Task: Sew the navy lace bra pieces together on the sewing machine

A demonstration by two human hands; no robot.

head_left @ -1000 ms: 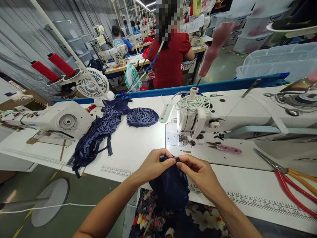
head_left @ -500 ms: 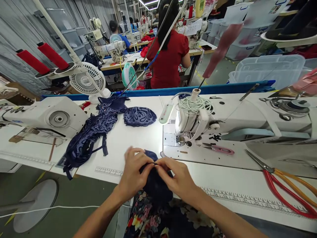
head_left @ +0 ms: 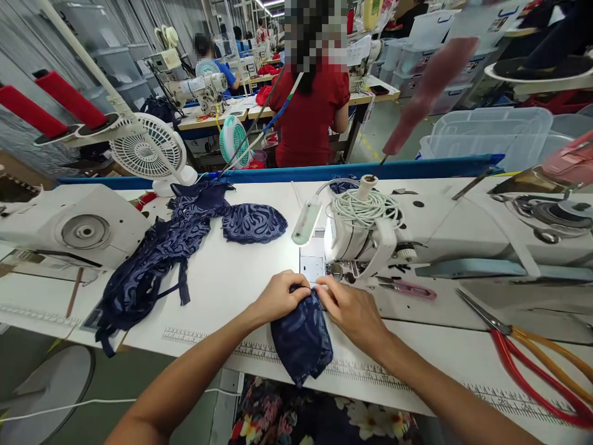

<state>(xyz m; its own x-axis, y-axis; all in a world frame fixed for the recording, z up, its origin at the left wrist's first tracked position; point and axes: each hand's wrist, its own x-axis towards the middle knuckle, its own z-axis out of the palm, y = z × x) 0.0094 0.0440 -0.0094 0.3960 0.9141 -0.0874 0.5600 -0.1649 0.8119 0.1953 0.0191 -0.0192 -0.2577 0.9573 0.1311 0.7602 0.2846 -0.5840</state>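
Fingers of the left hand [head_left: 283, 298] and right hand [head_left: 348, 308] pinch the top edge of a navy fabric piece [head_left: 301, 343] — just before the sewing machine [head_left: 356, 232], over the surface's [head_left: 222, 284] printed ruler. Beyond stand a clear tub [head_left: 491, 133] and stacked boxes [head_left: 428, 31] — contents hard to make out.

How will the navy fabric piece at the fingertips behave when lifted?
Probably floppy: the navy fabric piece shows soft folds and a crumpled lower edge. Likely light, as it looks like thin cloth. Unlikely to roll, given its uneven outline.
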